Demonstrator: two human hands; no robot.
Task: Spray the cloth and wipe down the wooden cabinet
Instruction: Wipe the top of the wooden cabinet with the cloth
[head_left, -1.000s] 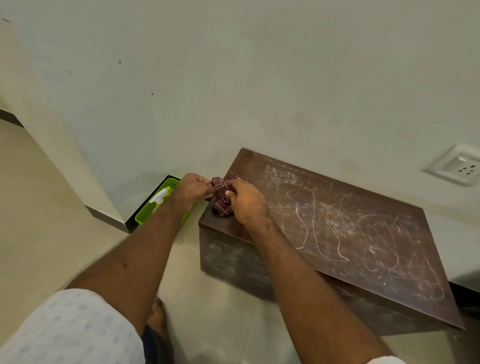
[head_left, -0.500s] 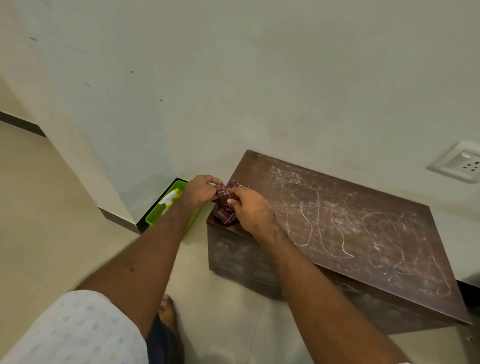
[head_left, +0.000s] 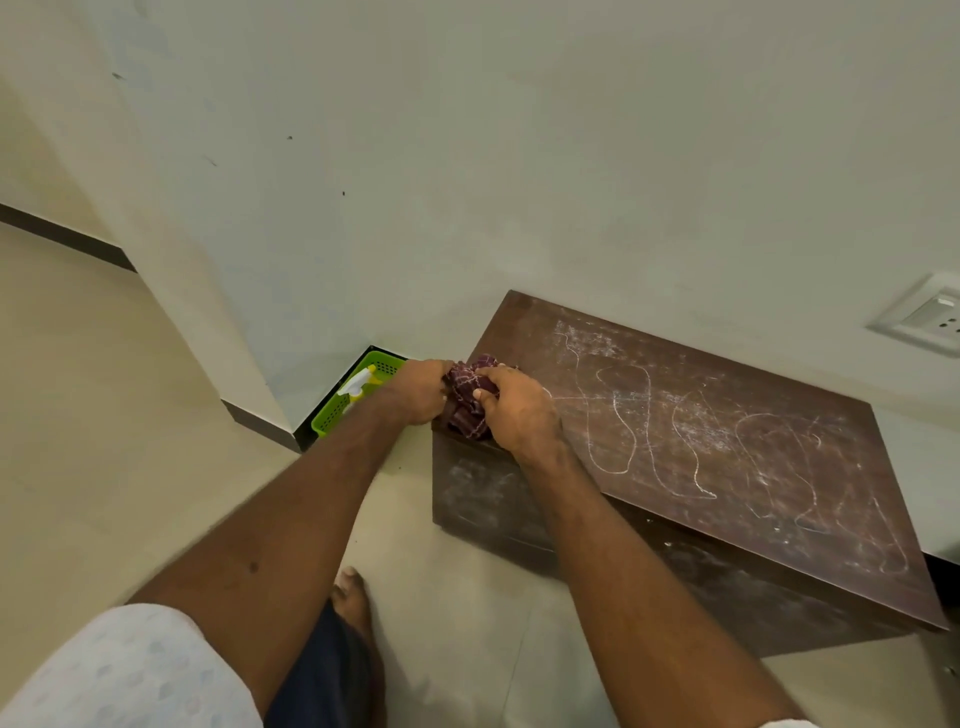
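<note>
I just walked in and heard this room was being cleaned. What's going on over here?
A person grips a bunched maroon checked cloth with both the left hand and the right hand, over the left end of the wooden cabinet. The cabinet's top is covered in white scribbles and dusty smears, so wiping has not visibly begun. The spray bottle lies in a green basket on the floor by the wall, untouched by either hand.
</note>
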